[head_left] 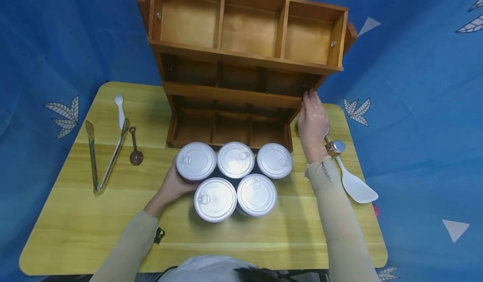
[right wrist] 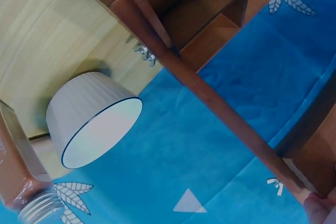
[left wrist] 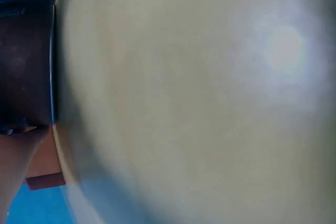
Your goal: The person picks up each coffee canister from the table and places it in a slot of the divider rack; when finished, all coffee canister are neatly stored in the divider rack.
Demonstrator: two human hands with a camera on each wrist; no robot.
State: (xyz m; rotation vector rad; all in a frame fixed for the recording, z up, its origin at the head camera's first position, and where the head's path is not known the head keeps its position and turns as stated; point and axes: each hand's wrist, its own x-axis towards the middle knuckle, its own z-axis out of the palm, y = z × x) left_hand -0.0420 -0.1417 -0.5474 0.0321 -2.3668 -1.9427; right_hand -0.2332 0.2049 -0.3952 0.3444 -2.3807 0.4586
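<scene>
Five lidded cans with pull tabs stand close together in front of the wooden tiered rack (head_left: 226, 91). My left hand (head_left: 175, 185) grips the back-left can (head_left: 196, 161), its fingers partly hidden behind the lids; beside it is the front-left can (head_left: 215, 199). In the left wrist view a dark can wall (left wrist: 23, 61) shows at the edge, with part of the hand below it. My right hand (head_left: 314, 124) holds the right side of the rack near its middle tier. The right wrist view catches only a fingertip at the end of the rack's slanted side bar (right wrist: 220, 111).
Metal tongs (head_left: 113, 158), a white fork (head_left: 120, 110) and a brown measuring spoon (head_left: 136, 157) lie left. On the right are a silver-lidded bottle (head_left: 336, 147) and a white spatula (head_left: 358, 185). A white bowl (right wrist: 79, 111) stands below the right hand. Blue cloth hangs behind.
</scene>
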